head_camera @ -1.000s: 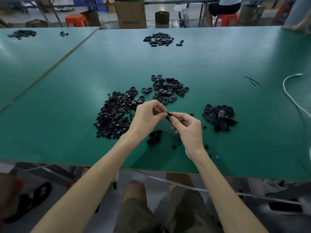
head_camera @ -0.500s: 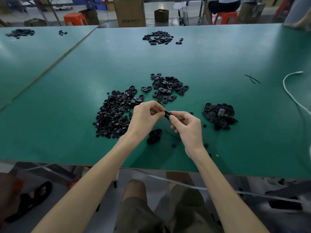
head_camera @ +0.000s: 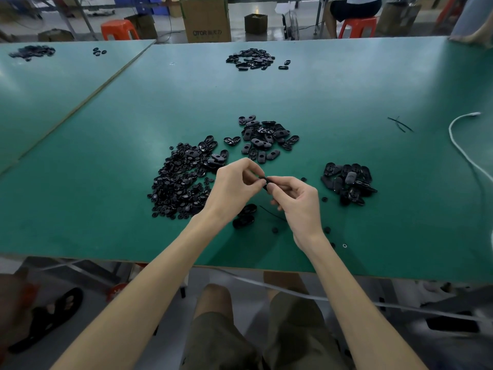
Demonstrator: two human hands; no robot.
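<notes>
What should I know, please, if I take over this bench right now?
Left hand and right hand: both pinch one small black plastic part between their fingers, over the green table.
Supplies: heap of small round black pieces to the left, heap of oval black shells beyond the hands.
Done, likely: smaller heap of black shells on the right.
Left: this part, then both heaps.

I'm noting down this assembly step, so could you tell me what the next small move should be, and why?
Probably a firmer squeeze, to seat the part. The left hand and right hand both pinch it at their fingertips, meeting above the table. That looks like a fit in progress, though the join itself is too small to see.
</notes>
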